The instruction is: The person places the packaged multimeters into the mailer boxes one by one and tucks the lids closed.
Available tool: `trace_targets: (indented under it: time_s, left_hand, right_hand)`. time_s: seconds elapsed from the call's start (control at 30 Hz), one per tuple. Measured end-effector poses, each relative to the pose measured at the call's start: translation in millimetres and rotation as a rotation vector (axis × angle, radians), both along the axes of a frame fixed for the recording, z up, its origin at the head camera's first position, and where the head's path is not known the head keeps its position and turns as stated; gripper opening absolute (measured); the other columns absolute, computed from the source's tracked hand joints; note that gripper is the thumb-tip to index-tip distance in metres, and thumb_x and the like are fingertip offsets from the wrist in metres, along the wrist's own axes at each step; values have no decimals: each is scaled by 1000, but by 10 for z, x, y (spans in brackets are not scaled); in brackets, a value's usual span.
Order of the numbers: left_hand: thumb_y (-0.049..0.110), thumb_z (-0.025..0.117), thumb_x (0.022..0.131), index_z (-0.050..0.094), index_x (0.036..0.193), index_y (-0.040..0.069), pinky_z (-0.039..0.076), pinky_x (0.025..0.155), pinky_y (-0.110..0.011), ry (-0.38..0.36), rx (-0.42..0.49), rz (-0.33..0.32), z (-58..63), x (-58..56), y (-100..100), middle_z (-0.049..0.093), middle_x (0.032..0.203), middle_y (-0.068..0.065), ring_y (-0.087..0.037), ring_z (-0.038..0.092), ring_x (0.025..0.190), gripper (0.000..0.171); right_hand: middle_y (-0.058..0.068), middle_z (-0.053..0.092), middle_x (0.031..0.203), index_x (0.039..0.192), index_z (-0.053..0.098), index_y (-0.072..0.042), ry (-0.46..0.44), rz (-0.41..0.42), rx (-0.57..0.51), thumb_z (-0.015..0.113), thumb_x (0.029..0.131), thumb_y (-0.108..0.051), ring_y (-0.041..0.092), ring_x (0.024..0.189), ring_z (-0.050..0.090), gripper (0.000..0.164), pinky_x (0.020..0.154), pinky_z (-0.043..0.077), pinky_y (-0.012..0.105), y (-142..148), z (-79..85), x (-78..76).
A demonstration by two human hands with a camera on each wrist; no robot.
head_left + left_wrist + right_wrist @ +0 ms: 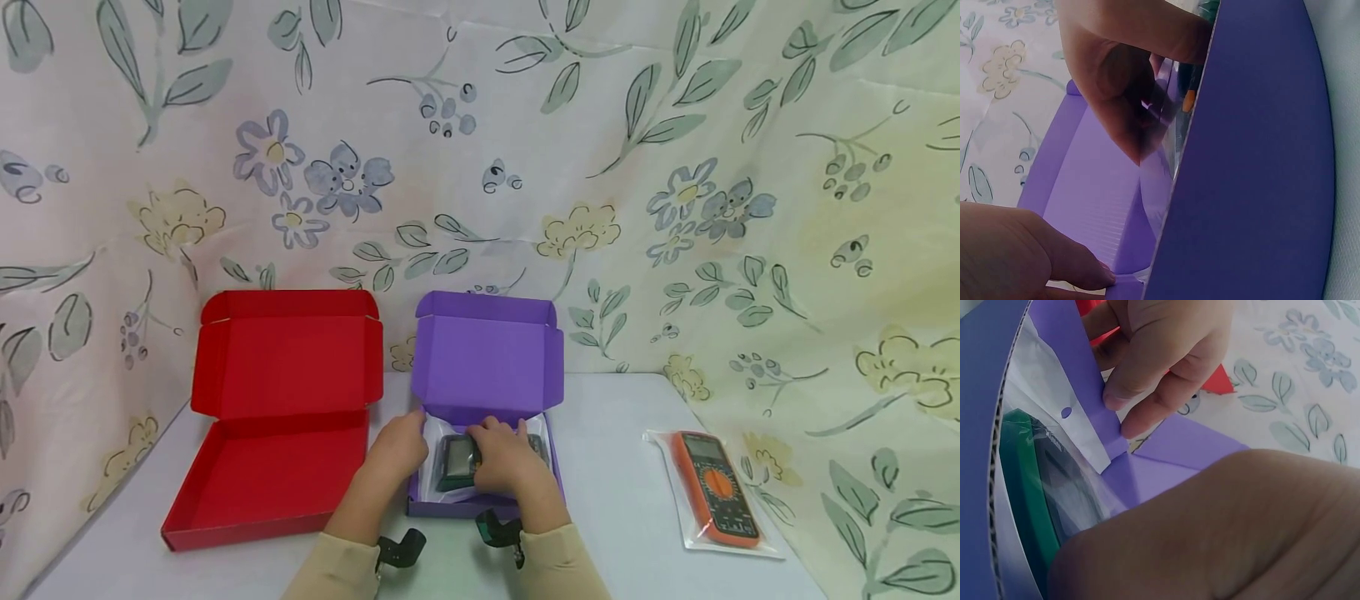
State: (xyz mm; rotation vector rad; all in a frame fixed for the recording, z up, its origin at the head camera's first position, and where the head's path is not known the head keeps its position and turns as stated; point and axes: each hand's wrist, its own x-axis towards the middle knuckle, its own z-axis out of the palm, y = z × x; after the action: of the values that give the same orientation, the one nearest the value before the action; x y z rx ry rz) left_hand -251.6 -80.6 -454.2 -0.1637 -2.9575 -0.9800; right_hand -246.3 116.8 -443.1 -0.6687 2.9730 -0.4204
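Note:
The open purple box (487, 358) holds a green multimeter (455, 458) with a grey screen, wrapped in a clear plastic bag (1054, 394). My right hand (506, 454) reaches down into the box and grips the bagged meter around its middle, covering much of it. In the left wrist view, that hand's fingers (1147, 134) bend down on the far side; their tips are partly blurred. My left hand (397, 446) pinches the top of the box's left wall, near the back corner. In the right wrist view, its fingertips (1116, 400) lie against this purple wall.
An open red box (277, 479) stands to the left, its lid raised. At the right, an orange multimeter (716, 487) lies in a clear bag on the white table (615, 500). A floral cloth (480, 167) hangs behind the boxes.

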Motion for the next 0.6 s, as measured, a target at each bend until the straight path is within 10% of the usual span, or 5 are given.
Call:
trace_targets:
  time_s: [0.6]
  left_hand:
    - [-5, 55, 88, 62, 130, -9, 50, 99, -56, 37, -20, -7, 20, 21, -9, 67, 122, -26, -43, 64, 113, 43]
  right_hand:
    - [9, 61, 124, 135, 63, -9, -18, 4, 6, 77, 72, -11, 32, 115, 59, 65, 112, 23, 73, 1, 16, 21]
